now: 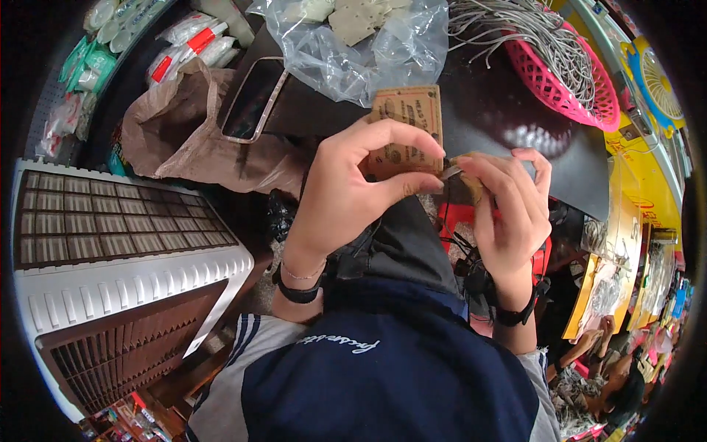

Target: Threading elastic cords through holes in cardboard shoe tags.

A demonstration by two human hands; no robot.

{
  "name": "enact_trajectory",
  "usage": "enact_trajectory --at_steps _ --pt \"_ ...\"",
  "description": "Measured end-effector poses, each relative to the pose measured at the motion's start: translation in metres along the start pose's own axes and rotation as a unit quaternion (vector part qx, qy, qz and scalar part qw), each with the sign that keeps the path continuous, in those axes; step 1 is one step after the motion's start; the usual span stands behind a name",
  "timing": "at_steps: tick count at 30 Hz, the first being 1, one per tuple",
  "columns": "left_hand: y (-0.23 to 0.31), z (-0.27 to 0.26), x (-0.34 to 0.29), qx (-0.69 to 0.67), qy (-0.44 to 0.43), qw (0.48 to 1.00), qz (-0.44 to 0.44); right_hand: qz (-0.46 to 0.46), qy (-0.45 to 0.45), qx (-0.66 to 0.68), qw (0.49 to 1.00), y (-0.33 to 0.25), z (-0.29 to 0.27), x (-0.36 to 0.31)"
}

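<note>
A brown printed cardboard card [406, 110] is at the front of the dark table, partly behind my left hand [353, 169]. That hand is closed in a pinch, thumb and index finger curved toward each other at the card's right edge. What lies between its fingertips is too small to make out. Facing it, my right hand [508, 199] pinches a thin pale strip [451, 172] between thumb and fingers. The strip's near end reaches toward the left fingertips. Part of a tan piece [473, 190] shows under the right fingers, mostly hidden.
A clear plastic bag [405, 55] with tan cards lies beyond my hands. Grey cords [545, 51] fill a pink basket [605, 103] at the far right. A phone [254, 99] rests by a brown sack [173, 125]. An air cooler [132, 258] stands left; another person's arm [585, 342] shows right.
</note>
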State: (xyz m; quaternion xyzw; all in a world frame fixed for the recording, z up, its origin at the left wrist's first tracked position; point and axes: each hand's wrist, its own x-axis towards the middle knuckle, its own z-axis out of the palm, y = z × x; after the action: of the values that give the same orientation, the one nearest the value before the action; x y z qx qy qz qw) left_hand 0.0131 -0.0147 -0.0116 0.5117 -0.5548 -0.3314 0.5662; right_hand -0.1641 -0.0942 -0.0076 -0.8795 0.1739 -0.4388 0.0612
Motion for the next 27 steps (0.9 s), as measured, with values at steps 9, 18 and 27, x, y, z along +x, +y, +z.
enact_trajectory --at_steps 9,18,27 --pt "0.001 0.007 -0.001 -0.080 -0.009 0.996 -0.034 -0.006 -0.031 0.028 0.999 -0.002 0.001 -0.001" --pt "-0.008 0.000 0.006 -0.165 0.027 0.986 0.008 0.156 -0.071 0.331 0.928 0.021 -0.018 -0.014" --pt "-0.010 -0.013 0.004 -0.186 0.002 0.982 -0.045 0.183 0.203 0.834 0.479 0.074 -0.065 -0.025"
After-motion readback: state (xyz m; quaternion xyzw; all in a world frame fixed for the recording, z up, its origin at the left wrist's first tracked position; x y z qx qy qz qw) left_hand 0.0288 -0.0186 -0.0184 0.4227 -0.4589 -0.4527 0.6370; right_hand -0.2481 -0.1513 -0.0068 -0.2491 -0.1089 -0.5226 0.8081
